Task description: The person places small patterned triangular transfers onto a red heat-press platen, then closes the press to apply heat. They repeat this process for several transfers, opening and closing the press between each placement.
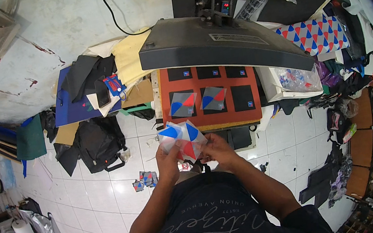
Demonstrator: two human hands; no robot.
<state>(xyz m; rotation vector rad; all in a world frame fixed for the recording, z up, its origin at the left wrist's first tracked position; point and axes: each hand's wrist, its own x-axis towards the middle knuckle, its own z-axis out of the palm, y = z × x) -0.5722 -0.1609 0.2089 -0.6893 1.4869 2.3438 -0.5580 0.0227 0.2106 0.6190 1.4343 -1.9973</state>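
Observation:
Between both hands, in front of my waist, are several translucent transfer film pieces (181, 134) printed with red and blue shapes. My left hand (168, 164) grips their lower left side, and my right hand (218, 150) pinches the right edge. Just beyond lies the orange-red pad (198, 101) of a heat press, with rows of black fabric squares (243, 97) on it. Two squares in the nearer row carry a film piece each, one at the left (182, 104) and one in the middle (213, 98). Above the pad's far part hangs the raised black upper plate (218, 39).
A white box (287, 83) of plastic-wrapped pieces stands right of the press. Yellow cloth (127, 58), black fabric and a phone (102, 91) lie to the left. A black backpack (101, 141) and small printed pieces (147, 178) are on the tiled floor. A cable (110, 12) hangs down the wall.

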